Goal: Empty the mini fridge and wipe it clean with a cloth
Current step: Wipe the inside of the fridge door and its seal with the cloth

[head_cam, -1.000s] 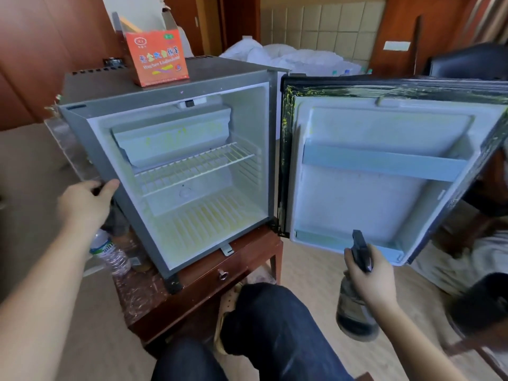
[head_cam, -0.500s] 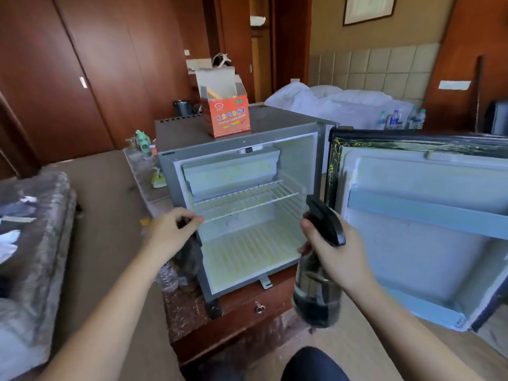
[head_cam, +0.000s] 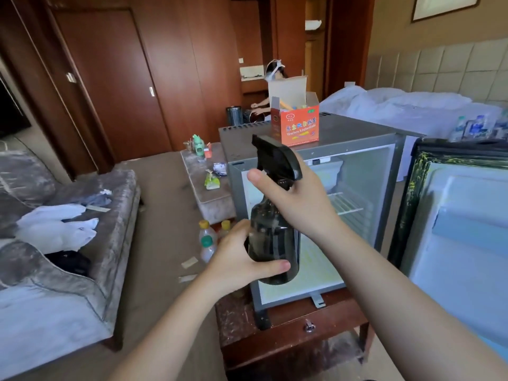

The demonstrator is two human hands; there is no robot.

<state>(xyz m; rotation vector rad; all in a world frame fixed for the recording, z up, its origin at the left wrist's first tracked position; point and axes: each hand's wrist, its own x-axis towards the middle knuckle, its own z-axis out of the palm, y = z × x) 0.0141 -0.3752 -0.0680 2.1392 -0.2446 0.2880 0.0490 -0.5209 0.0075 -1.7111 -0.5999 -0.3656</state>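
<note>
- Right hand (head_cam: pixel 299 199) curls round the neck of the dark spray bottle (head_cam: pixel 272 243), just under the trigger.
- Left hand (head_cam: pixel 239 259) grips the bottle's body, thumb across the front.
- Behind the bottle: the fridge (head_cam: pixel 354 132) on a wooden table (head_cam: pixel 288 336), door (head_cam: pixel 467 229) wide open.
- Orange box (head_cam: pixel 298 127) on top.

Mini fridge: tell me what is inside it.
Inside the mini fridge: a wire shelf, a white top compartment and a yellow-stained floor, with no items visible. The spray bottle, held by the left hand and right hand, covers the interior's left part.
</note>
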